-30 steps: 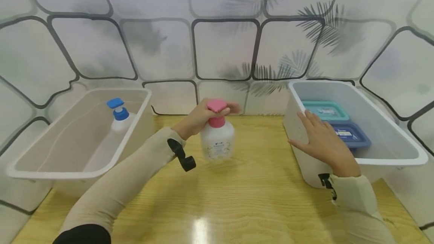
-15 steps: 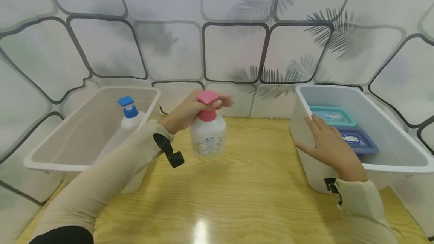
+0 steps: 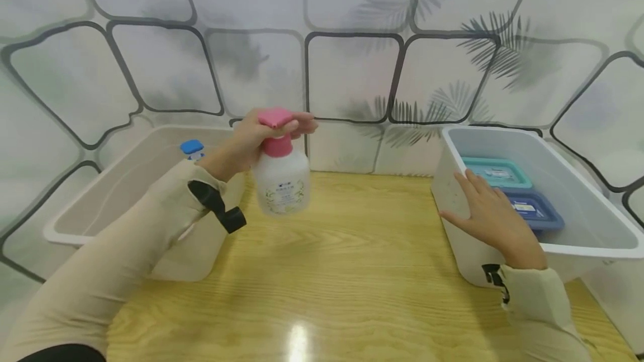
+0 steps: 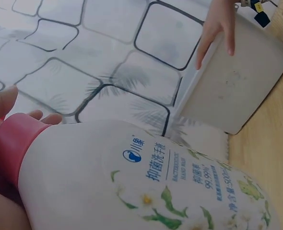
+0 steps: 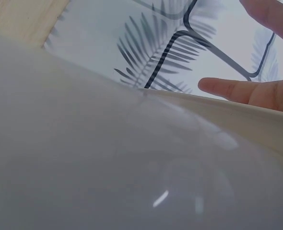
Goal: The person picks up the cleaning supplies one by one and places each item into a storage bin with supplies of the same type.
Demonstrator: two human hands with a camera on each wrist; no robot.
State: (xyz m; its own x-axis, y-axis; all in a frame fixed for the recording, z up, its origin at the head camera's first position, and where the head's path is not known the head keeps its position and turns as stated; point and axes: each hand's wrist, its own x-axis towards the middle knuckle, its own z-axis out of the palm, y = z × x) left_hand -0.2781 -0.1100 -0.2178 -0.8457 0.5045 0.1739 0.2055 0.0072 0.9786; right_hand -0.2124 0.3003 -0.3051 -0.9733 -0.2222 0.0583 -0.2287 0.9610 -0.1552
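Observation:
A white hand wash bottle [image 3: 283, 186] with a pink pump top hangs upright above the table, beside the left bin. My left hand [image 3: 246, 144] grips it around the neck, just under the pump head; in the left wrist view its printed label [image 4: 180, 177] faces the camera. My right hand [image 3: 495, 219] rests on the near left rim of the right bin [image 3: 448, 228], fingers straight and spread. Inside that bin lie a teal-lidded container [image 3: 498, 172] and a dark blue-lidded container [image 3: 534, 209].
The left bin [image 3: 65, 236] holds another pump bottle, its blue pump head [image 3: 192, 147] showing above my forearm. A wooden table [image 3: 327, 272] lies between the bins, and a patterned wall covering [image 3: 352, 77] stands behind.
My left hand has lifted the hand wash bottle and carried it leftward, toward the left bin. The right hand stays at the right bin's rim. The camera view has shifted slightly.

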